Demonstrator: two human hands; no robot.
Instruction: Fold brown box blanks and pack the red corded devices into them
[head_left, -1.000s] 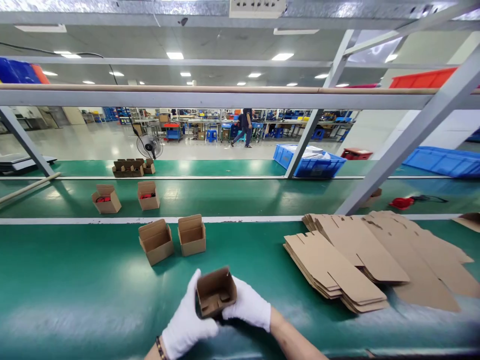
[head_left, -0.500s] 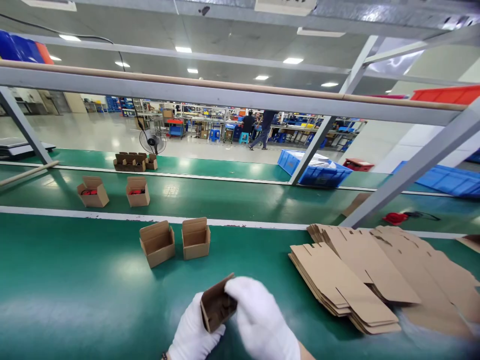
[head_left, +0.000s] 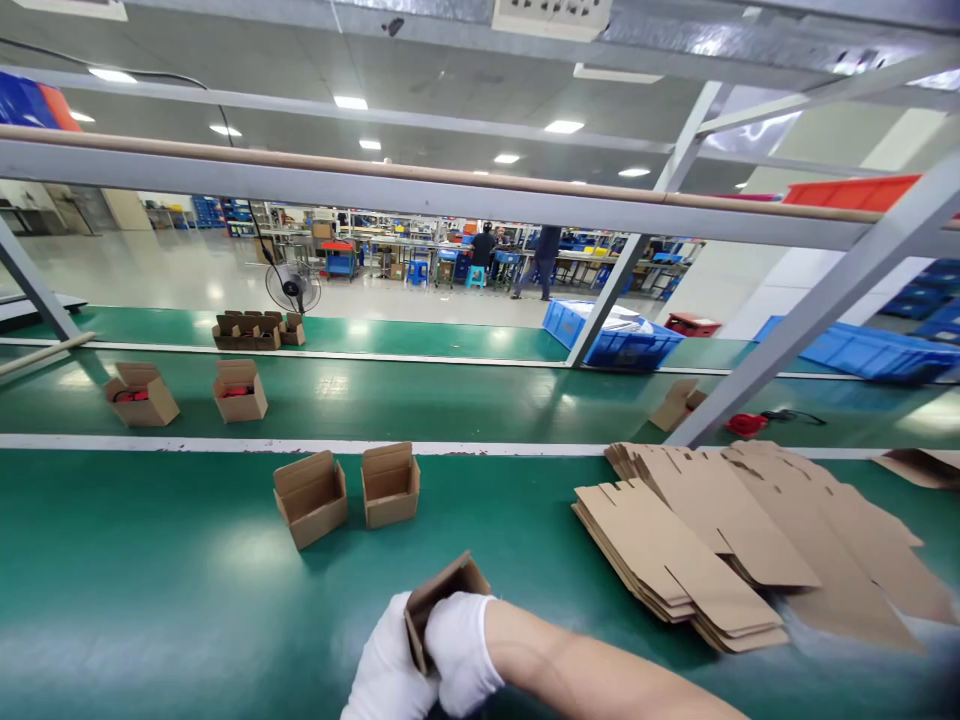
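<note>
A small cardboard box (head_left: 442,590) is held tilted above the green work surface, its opening towards my right hand. My left hand (head_left: 394,655), in a white glove, grips the box from its left and underneath. Gloved in white as well, my right hand (head_left: 459,640) reaches into the box from the right, and its fingers are hidden inside. Beyond my hands stand two open cardboard boxes, a left one (head_left: 313,500) and a right one (head_left: 391,487), with flaps raised.
Flat cardboard blanks (head_left: 675,560) lie stacked on the right. On the belt (head_left: 420,400) behind, two open boxes hold red items. A slanted metal post (head_left: 810,310) rises at right, near a blue crate (head_left: 637,345). People are working far back.
My right hand has moved down and left, from the box's upper edge into its opening, and my forearm now shows. The camera view has shifted slightly.
</note>
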